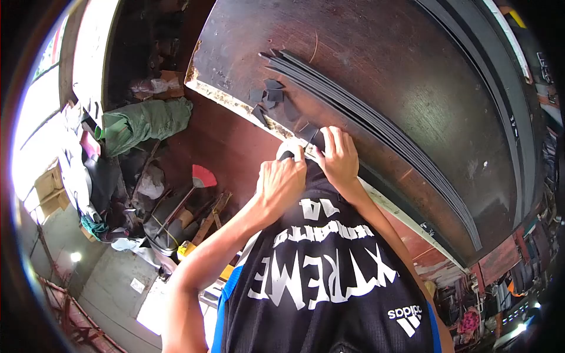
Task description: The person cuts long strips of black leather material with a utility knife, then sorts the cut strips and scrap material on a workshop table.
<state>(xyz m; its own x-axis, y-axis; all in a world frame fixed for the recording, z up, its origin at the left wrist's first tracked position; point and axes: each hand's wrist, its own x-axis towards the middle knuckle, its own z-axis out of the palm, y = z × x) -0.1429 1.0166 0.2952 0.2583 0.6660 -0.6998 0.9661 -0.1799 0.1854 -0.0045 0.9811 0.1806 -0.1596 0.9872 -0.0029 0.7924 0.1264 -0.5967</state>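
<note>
At the near edge of the dark table [247, 35], both hands work close together. My left hand [281, 182] is closed, its fingers curled round a black strip [286, 155] that shows only in part. My right hand [338, 157] rests on the edge beside it, thumb and fingers closed on the strip's dark end [318, 140]. How far the strip runs under the fingers is hidden. Several small black cut pieces [273, 94] lie just beyond the hands. Farther in, a bundle of long thin black strips [376, 120] stretches along the tabletop.
Wide black strips [500, 88] curve along the table's far side. Another long dark strip [406, 209] lies by the near edge. A green sack [147, 123], a red-headed broom [203, 176] and piled clutter stand at left. More goods [471, 317] hang or lie at lower right.
</note>
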